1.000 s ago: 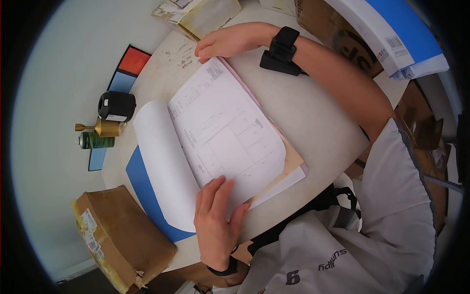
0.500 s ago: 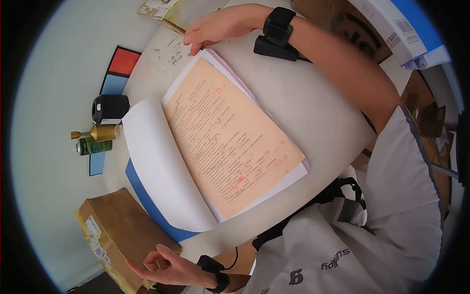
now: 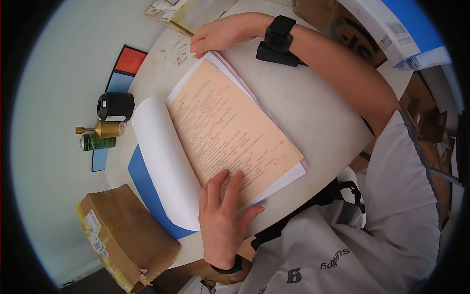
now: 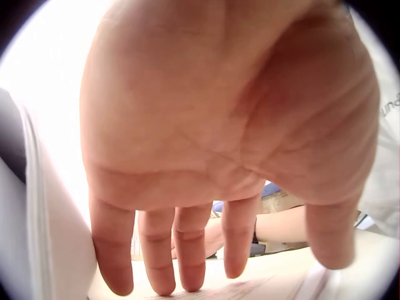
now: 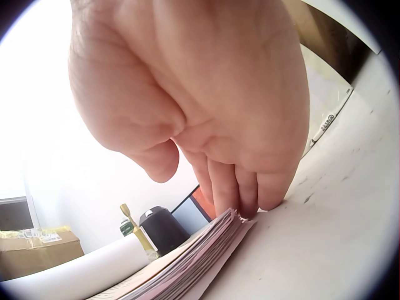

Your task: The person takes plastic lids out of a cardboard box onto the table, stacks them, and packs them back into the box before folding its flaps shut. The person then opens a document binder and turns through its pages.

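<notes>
A thick stack of papers [image 3: 301, 170] lies on the table, its top sheets rolled back into a white curl [image 3: 164, 161]. The exposed page [image 3: 230, 132] is peach-coloured, with printed lines and red handwriting. On this page's lower part rest the spread fingertips of my left hand [image 3: 220, 223], thumb out past the near edge. The left wrist view shows that palm [image 4: 206, 125] with the fingers reaching down to the paper. My right hand [image 3: 227, 35] is at the far corner of the stack. In the right wrist view its fingers [image 5: 225, 187] touch the sheet edges, thumb apart.
A blue folder [image 3: 149, 191] lies under the curled sheets. Left of it stands a brown cardboard box [image 3: 129, 235]. By the wall are a black cylinder [image 3: 116, 106], a gold object [image 3: 105, 129] and a green can [image 3: 100, 142]. More boxes [image 3: 200, 14] stand at the back.
A white form page has been turned over onto the curl, showing the peach page. My left hand swung out to the left, then came back onto the paper. My right hand stayed at the corner.
</notes>
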A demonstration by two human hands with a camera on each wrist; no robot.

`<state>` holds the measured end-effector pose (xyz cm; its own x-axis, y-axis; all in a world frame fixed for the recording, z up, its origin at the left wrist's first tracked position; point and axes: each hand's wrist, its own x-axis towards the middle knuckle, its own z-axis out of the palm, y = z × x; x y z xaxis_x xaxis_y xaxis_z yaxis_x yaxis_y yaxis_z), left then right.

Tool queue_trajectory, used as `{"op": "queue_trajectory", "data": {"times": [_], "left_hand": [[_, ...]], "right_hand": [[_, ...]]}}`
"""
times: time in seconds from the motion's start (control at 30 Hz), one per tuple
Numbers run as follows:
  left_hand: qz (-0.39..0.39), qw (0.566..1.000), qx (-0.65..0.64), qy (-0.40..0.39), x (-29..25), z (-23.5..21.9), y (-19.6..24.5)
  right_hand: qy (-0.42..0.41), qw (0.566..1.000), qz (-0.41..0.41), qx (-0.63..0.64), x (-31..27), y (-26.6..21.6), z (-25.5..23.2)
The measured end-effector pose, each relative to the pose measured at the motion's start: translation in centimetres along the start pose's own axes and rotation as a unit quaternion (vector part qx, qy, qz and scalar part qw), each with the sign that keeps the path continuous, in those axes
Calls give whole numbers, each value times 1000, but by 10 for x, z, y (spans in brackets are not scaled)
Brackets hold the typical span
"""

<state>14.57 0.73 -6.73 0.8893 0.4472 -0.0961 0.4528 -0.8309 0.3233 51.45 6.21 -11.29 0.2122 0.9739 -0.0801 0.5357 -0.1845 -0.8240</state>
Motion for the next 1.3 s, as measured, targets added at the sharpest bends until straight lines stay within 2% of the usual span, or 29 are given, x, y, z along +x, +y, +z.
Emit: {"op": "queue_trajectory", "data": {"times": [0.17,0.27,0.33,0.37,0.43,0.5,0.57,0.6,0.63,0.67,0.7,0.77,0.83,0.9,0.97,1.03,1.1,1.13,1.2,1.23,1.3], "left_hand": [[20,1000,3,6,2,-1,-2],[-10,998,-54,-3,1,-8,-6],[14,998,-63,2,1,-11,-11],[12,998,-60,17,0,-10,-15],[15,993,-103,58,-1,-3,-19],[-7,988,-101,117,4,-1,-8],[-25,985,-55,160,4,2,-9],[-106,977,-58,173,0,-3,-10],[-105,977,-56,174,-3,-6,-16],[-173,937,-100,288,-9,-9,-27],[-235,878,-141,393,-17,-13,-39],[-290,859,-74,416,-47,-16,-82],[-352,881,85,304,-77,-21,-102],[-375,878,108,278,-83,-29,-85],[-342,877,-72,329,-75,-29,-48],[-134,957,-122,224,-59,-27,-23],[30,992,-41,113,-24,-20,-7],[32,992,-42,119,-17,-15,-4],[40,996,35,66,-5,-5,-7],[45,996,39,64,-4,-5,-10],[25,998,-25,44,-7,-7,-18]], "right_hand": [[-3,1000,6,-2,0,-1,1],[0,1000,3,-1,0,1,1],[-14,1000,-1,-10,3,3,-4],[-32,999,4,-8,4,5,-5],[-12,999,8,46,-1,2,-4],[-16,999,16,40,-1,-1,-6],[-30,999,1,41,-1,-4,-8],[-30,999,4,42,-1,-4,-8],[-26,999,11,45,-1,-2,-8],[-21,998,21,51,-3,-4,-8],[-17,998,23,59,-5,-5,-7],[3,999,34,34,-8,-7,-7],[8,998,31,45,-9,-3,-6],[2,999,23,50,-5,-4,-5],[-32,999,32,18,-2,-7,-6],[-33,999,26,13,-6,-12,-4],[-23,1000,19,9,-7,-14,-6],[-26,1000,7,16,-4,-9,-4],[-34,999,-8,17,0,-6,-2],[-28,999,-7,20,1,-2,-4],[-41,999,-14,-11,-2,-7,-4]]}}
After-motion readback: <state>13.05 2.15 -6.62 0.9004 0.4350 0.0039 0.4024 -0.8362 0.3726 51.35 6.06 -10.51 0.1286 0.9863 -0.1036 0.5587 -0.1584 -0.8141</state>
